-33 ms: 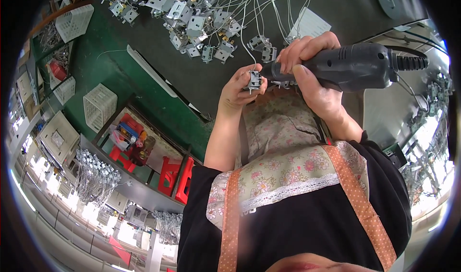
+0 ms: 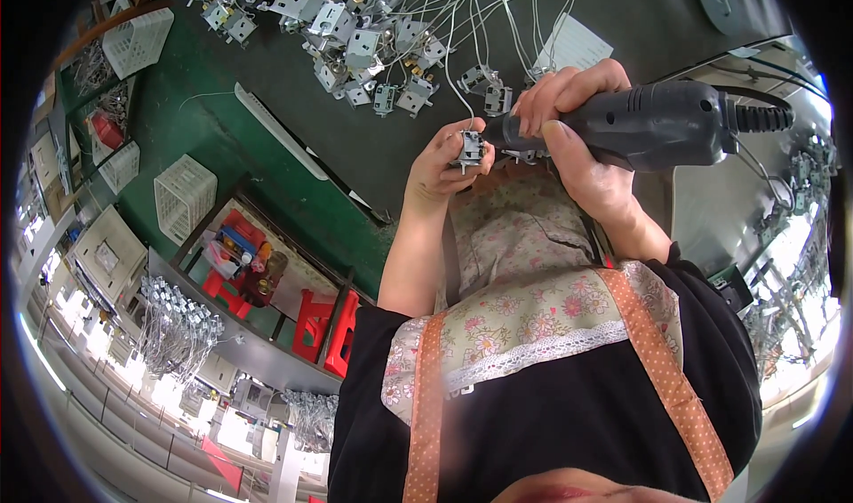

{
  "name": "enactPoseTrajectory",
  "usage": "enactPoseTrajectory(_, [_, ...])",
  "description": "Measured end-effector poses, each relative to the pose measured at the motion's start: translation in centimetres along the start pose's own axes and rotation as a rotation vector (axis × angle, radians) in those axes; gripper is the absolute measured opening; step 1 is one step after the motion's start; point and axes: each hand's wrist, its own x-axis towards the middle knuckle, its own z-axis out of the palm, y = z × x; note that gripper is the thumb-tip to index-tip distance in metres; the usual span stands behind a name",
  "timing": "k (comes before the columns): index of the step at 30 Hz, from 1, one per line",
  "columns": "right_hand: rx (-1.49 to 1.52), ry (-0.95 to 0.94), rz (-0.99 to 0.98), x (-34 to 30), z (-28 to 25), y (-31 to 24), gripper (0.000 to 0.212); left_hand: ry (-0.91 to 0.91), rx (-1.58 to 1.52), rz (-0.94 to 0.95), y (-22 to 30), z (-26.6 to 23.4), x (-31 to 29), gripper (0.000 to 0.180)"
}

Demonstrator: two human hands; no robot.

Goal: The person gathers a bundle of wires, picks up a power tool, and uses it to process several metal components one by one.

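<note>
My left hand [image 2: 444, 163] is closed round a small metal switch-like part [image 2: 471, 149] with a thin white wire running up from it. In my right hand [image 2: 582, 130] is a black electric screwdriver [image 2: 653, 123], its body lying sideways and its cord leaving at the right. The tool's nose meets the metal part at my left fingertips; the exact contact is hidden. Just beyond my hands, several similar wired metal parts [image 2: 418, 94] lie on the dark worktable [image 2: 275, 63]. Another metal piece shows partly below the tool's nose.
A white paper sheet [image 2: 576, 43] lies under wires beyond my right hand. At the far right is a grey round disc [image 2: 718, 1]. To the left are the green floor, a white plastic basket [image 2: 185, 198], red stools [image 2: 313, 327] and a bench holding bundles of wired parts [image 2: 178, 321].
</note>
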Motion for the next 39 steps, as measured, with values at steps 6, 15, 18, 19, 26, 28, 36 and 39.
enactPoseTrajectory(6, [0.025,0.034,-0.032,0.5,-0.3,0.2,0.026,0.033,0.069,-0.028,0.4,0.4,0.2,0.044])
enactPoseTrajectory(15, [-0.35,-0.005,-0.029,2.7,1.1,6.2,0.026,0.299,1.629,0.457,-4.6,0.8,3.8,0.048])
enactPoseTrajectory(18, [-0.532,-0.052,-0.102,2.9,-0.5,7.9,0.025,0.482,1.443,0.156,-3.4,3.2,2.9,0.04])
enactPoseTrajectory(19, [-0.532,-0.051,-0.073,2.9,-1.0,8.0,0.026,0.73,1.499,0.3,-2.5,4.1,2.4,0.037])
enactPoseTrajectory(26, [-0.485,0.008,0.109,2.7,-0.3,7.7,0.022,1.129,2.091,0.931,0.4,1.7,1.0,0.056])
enactPoseTrajectory(28, [-0.519,-0.007,0.109,2.9,0.0,8.2,0.021,1.174,2.227,0.816,1.0,1.4,1.2,0.064])
enactPoseTrajectory(36, [-0.501,0.0,0.145,2.9,-1.0,7.2,0.018,1.212,2.279,0.625,0.4,7.4,0.8,0.05])
enactPoseTrajectory(39, [-0.45,0.04,0.202,2.8,-0.5,5.9,0.02,1.075,2.108,0.607,-0.8,8.4,0.6,0.05])
